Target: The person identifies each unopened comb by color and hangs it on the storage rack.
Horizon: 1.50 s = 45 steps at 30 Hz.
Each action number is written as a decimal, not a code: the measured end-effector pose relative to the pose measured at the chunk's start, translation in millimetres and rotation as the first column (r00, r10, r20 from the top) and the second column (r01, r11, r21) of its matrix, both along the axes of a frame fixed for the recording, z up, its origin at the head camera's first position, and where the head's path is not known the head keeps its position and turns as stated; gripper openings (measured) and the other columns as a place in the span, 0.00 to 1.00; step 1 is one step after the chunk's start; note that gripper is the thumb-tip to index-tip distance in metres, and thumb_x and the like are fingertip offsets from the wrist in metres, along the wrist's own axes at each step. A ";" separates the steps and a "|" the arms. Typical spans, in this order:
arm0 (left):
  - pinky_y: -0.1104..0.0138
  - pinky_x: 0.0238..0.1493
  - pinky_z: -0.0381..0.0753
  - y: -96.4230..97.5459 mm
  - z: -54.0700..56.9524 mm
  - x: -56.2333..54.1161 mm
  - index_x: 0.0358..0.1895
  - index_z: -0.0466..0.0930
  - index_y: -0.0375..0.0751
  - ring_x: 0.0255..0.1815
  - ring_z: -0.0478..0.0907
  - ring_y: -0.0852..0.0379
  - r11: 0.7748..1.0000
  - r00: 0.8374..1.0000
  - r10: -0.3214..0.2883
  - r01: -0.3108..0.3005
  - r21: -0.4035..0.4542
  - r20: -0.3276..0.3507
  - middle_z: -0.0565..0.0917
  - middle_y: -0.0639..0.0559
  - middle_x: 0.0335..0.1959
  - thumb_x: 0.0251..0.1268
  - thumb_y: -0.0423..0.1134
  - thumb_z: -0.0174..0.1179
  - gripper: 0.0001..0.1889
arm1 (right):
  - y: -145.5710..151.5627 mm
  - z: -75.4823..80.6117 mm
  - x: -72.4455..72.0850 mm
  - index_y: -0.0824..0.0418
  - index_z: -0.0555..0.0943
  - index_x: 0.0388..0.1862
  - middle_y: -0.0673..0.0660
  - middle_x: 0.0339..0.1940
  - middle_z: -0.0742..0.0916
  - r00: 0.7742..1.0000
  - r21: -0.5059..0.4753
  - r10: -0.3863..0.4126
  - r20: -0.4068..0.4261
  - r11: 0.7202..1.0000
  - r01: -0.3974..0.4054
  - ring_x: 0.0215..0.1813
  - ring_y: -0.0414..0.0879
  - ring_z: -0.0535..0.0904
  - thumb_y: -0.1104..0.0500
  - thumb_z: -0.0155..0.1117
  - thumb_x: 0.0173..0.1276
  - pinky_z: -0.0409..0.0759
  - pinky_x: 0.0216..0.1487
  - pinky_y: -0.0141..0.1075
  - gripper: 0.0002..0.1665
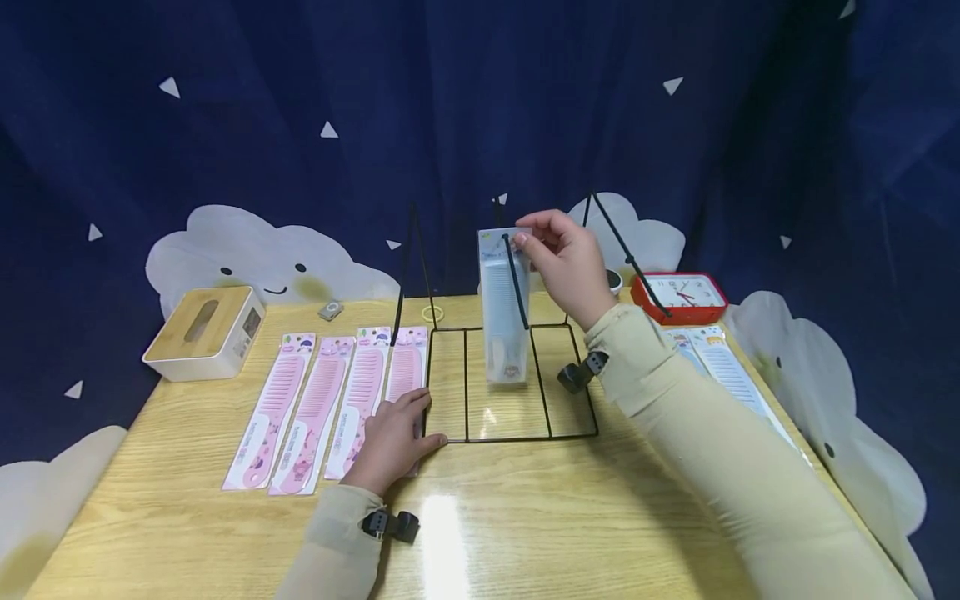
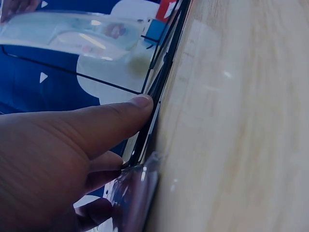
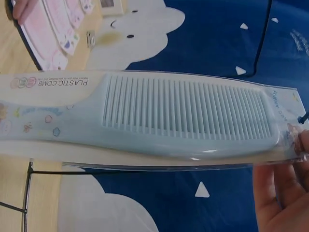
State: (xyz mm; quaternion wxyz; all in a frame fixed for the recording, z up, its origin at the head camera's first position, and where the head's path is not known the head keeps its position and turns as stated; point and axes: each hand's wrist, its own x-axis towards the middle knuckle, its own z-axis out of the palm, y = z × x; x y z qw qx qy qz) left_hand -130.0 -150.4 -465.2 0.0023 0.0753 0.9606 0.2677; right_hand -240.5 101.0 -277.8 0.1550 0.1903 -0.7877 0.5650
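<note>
My right hand pinches the top corner of a light blue comb in a clear package. Its printed label, "PLASTIC COMB", shows upside down in the right wrist view. A hook of the black wire display rack appears to pass through the hole at the package's top, and the comb hangs upright. With thumb and fingers, my left hand holds the front left corner of the rack's base. Under and beside that hand lie several pink packaged combs; the rightmost is partly covered by it.
Two other bare hooks of the rack slant forward on either side. Blue packaged combs lie at right, partly behind my sleeve. A red clock stands behind them. At back left are a tissue box and a small grey gadget.
</note>
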 end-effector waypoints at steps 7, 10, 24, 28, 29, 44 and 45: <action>0.46 0.50 0.70 -0.6 0.0 0.4 0.68 0.75 0.37 0.55 0.72 0.42 1.000 1.000 -0.007 0.007 0.000 -0.001 0.72 0.49 0.72 0.55 0.51 0.74 0.38 | -5.7 5.5 -20.6 0.61 0.82 0.53 0.55 0.43 0.87 0.999 0.023 -0.042 0.030 0.999 0.041 0.42 0.44 0.81 0.57 0.62 0.75 0.79 0.43 0.32 0.13; 0.46 0.51 0.70 -0.4 -0.1 0.5 0.68 0.75 0.37 0.54 0.72 0.42 1.000 1.000 -0.012 0.012 0.009 0.001 0.72 0.48 0.72 0.55 0.51 0.74 0.38 | -7.3 7.1 -27.5 0.61 0.82 0.53 0.55 0.45 0.88 0.998 0.033 -0.060 0.035 0.998 0.059 0.44 0.42 0.81 0.57 0.63 0.75 0.78 0.46 0.33 0.13; 0.45 0.53 0.70 0.2 -1.9 0.3 0.69 0.74 0.37 0.54 0.72 0.44 1.000 1.000 -0.010 0.010 -0.002 0.006 0.71 0.49 0.73 0.56 0.52 0.73 0.38 | 2.9 -6.4 -43.5 0.62 0.81 0.52 0.56 0.47 0.87 0.994 0.041 -0.097 0.055 0.995 0.095 0.48 0.42 0.81 0.55 0.63 0.74 0.76 0.49 0.34 0.14; 0.46 0.52 0.71 0.0 -0.7 0.0 0.68 0.74 0.37 0.55 0.72 0.43 1.000 1.000 -0.011 0.011 -0.014 0.002 0.71 0.49 0.72 0.56 0.52 0.74 0.38 | 21.0 -25.2 -42.3 0.63 0.82 0.54 0.57 0.48 0.87 0.992 0.083 -0.115 0.051 0.990 0.111 0.48 0.44 0.81 0.53 0.64 0.74 0.76 0.50 0.36 0.17; 0.47 0.52 0.71 -0.1 -0.5 0.0 0.68 0.74 0.37 0.54 0.72 0.43 1.000 1.000 -0.012 0.012 -0.015 0.000 0.71 0.49 0.72 0.56 0.52 0.74 0.38 | 26.7 -30.4 -41.4 0.63 0.82 0.53 0.57 0.48 0.88 0.991 0.101 -0.128 0.048 0.987 0.123 0.48 0.43 0.81 0.52 0.64 0.74 0.76 0.50 0.35 0.18; 0.47 0.50 0.70 -1.2 -2.2 -1.0 0.69 0.74 0.39 0.52 0.71 0.43 1.000 1.000 -0.005 0.005 -0.003 -0.004 0.71 0.49 0.73 0.57 0.51 0.73 0.38 | 133.7 -117.3 -54.4 0.64 0.80 0.58 0.62 0.52 0.85 0.929 0.296 -0.299 0.218 0.927 0.229 0.51 0.48 0.78 0.48 0.63 0.74 0.72 0.47 0.34 0.24; 0.47 0.50 0.70 -0.8 -2.6 -0.7 0.69 0.74 0.38 0.51 0.72 0.44 1.000 1.000 -0.007 0.007 -0.002 -0.005 0.71 0.49 0.73 0.57 0.51 0.73 0.38 | 140.4 -123.5 -56.0 0.65 0.80 0.59 0.63 0.52 0.85 0.924 0.310 -0.307 0.228 0.923 0.230 0.51 0.50 0.78 0.48 0.63 0.74 0.73 0.47 0.35 0.25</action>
